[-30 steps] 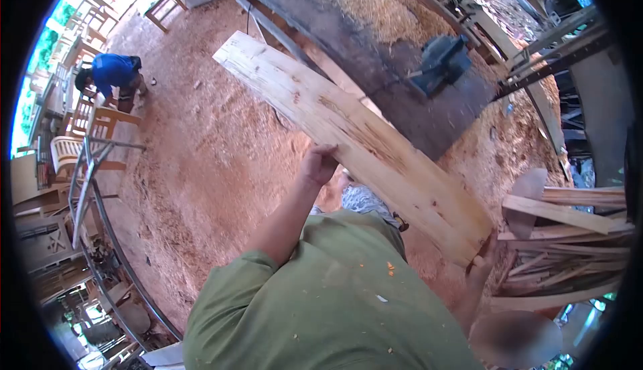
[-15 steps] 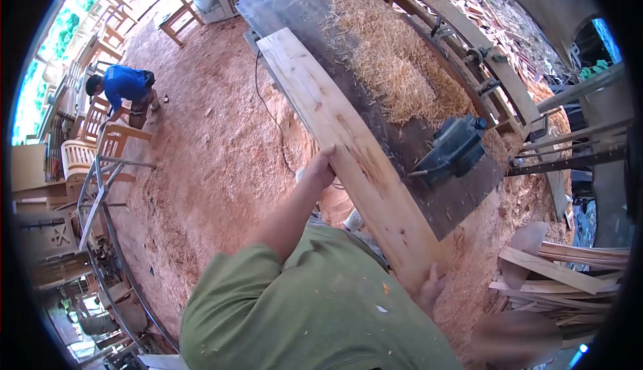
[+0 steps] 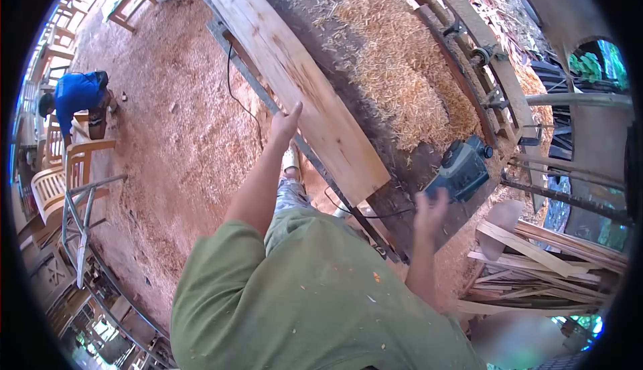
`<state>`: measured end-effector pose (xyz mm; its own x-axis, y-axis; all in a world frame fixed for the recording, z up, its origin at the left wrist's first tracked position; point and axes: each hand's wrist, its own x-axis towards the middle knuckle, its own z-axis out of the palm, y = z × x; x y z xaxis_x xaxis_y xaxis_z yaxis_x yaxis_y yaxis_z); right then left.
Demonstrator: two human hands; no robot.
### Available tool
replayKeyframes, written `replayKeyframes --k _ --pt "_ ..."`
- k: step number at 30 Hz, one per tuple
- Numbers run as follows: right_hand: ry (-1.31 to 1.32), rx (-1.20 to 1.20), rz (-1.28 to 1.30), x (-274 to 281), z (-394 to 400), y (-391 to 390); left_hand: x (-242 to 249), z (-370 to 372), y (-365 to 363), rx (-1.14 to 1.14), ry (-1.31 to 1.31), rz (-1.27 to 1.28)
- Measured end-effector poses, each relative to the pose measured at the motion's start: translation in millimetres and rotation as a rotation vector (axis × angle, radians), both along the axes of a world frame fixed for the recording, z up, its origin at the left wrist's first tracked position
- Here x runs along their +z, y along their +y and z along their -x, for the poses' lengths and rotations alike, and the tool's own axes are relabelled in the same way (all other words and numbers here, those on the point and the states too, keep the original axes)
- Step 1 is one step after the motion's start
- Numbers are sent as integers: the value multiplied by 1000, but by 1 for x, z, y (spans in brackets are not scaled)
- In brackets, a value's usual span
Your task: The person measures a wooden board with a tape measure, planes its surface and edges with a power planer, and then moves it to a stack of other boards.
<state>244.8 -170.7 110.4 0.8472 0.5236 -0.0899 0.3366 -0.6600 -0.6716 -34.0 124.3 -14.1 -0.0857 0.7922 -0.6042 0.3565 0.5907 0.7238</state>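
Long pale plank (image 3: 288, 68) lying flat along the near edge of the dark counter (image 3: 402, 169), its far end toward the top of the view, its near, square-cut end just short of the counter's near corner; left hand (image 3: 287, 123) with fingers spread and released, palm laid against the plank's near long edge at about mid-length, touching but not clasping; right hand (image 3: 430, 209) open and blurred, fingers loose, raised clear of the plank just beyond its near end, grasping nothing, nearest to the blue power tool (image 3: 462, 169); plank thus lying directly under and beyond the left grip and up-left of the right grip, apart from the latter; blue power tool resting on the counter near its near corner, just right of the plank's near end; heap of straw-coloured shavings (image 3: 395, 62) spread over the counter beside the plank's far long edge; black cable (image 3: 244, 95) trailing over the sawdust-covered floor (image 3: 174, 156) beside the counter's metal edge; stack of thin offcut boards (image 3: 536, 263) to the right; green-shirted torso (image 3: 315, 296) filling the lower middle; second person in a blue shirt (image 3: 77, 95) bent over at far left, well apart, beside wooden chairs (image 3: 67, 176).
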Motion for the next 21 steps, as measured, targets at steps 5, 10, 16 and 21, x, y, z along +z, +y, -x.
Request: replayKeyframes --k 5,10,16,21 --pt "32 -528 -73 -21 -153 -18 -41 4 11 -26 -110 195" --pt "551 -383 -395 -44 -187 -2 -18 0 6 -99 -108 19" --pt "819 -380 -340 0 -172 4 -44 -11 2 -82 175 -72" --pt "738 -154 -73 57 -79 -40 -61 -14 -10 -24 149 -172"
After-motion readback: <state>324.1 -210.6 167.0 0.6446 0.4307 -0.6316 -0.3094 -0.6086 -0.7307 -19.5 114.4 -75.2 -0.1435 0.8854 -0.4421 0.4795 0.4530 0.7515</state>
